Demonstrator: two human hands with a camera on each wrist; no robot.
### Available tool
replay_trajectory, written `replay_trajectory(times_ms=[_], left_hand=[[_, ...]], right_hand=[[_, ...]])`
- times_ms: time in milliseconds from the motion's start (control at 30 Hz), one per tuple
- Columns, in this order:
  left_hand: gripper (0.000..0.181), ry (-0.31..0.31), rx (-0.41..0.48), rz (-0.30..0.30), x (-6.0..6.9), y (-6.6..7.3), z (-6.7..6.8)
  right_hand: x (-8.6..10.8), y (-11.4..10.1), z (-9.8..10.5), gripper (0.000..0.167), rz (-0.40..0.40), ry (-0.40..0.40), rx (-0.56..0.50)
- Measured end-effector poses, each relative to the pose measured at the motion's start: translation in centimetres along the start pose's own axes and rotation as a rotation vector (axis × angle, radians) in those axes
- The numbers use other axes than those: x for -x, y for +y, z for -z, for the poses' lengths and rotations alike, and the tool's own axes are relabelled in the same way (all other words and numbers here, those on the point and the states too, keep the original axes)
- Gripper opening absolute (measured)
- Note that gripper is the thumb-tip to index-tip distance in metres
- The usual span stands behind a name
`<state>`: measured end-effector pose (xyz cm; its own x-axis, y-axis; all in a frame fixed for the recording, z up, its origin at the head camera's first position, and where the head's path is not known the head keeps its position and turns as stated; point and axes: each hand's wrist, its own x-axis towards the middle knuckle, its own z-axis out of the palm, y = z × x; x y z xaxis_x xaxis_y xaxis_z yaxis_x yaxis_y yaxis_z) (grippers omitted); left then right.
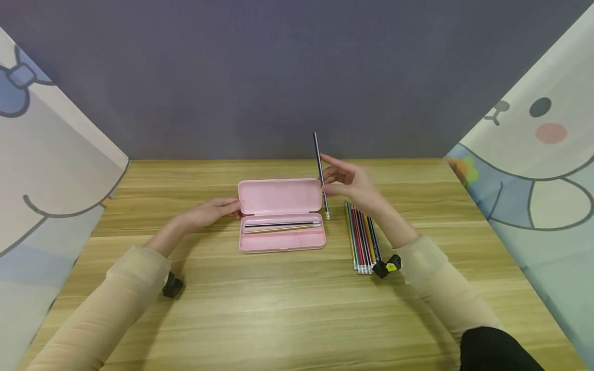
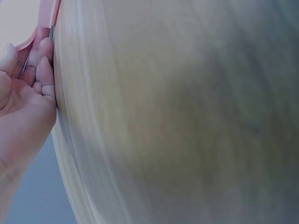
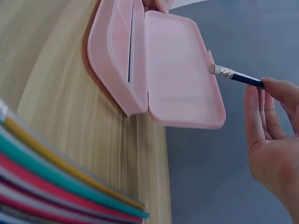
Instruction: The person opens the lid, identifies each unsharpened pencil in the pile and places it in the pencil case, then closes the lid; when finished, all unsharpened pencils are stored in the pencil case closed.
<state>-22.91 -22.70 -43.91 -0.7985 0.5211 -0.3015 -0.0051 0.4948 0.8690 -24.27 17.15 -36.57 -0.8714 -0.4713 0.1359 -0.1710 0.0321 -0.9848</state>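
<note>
A pink pencil case (image 1: 306, 242) lies on the table with its lid (image 1: 280, 197) swung back. Inside its long compartment are a dark pencil (image 1: 278, 224) and a yellow pencil (image 1: 278, 231). My left hand (image 1: 212, 211) holds the left edge of the case by the lid, thumb and fingers on either side. Above the lid's right side, my right hand (image 1: 349, 181) pinches a dark blue pencil (image 3: 246, 80), eraser end pointing down toward the case. That pencil is nearly upright and apart from the case.
Right of the case lies a row of several coloured pencils (image 1: 361, 239), eraser ends toward me, partly under the right forearm. A dark grey panel (image 1: 278, 82) stands behind the wooden table (image 1: 269, 309). Cartoon-printed sheets (image 1: 60, 154) flank both sides.
</note>
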Motion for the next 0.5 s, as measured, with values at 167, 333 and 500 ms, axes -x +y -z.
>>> replay_trajectory(times_ms=[167, 333, 500], left_hand=[[0.043, -0.004, 0.006, 0.002, 0.0, 0.0, 0.0], [0.043, -0.004, 0.015, 0.002, 0.0, -0.1, 0.1], [0.042, 0.001, 0.027, 0.002, -0.1, -0.2, 0.1]], right_hand=[[-0.7, 0.2, -1.3, 0.072, 0.03, -0.032, 0.049], [-1.3, 0.3, -2.7, 0.069, 0.048, -0.082, 0.13], [-1.7, 0.5, -3.6, 0.066, 0.057, -0.144, 0.184]])
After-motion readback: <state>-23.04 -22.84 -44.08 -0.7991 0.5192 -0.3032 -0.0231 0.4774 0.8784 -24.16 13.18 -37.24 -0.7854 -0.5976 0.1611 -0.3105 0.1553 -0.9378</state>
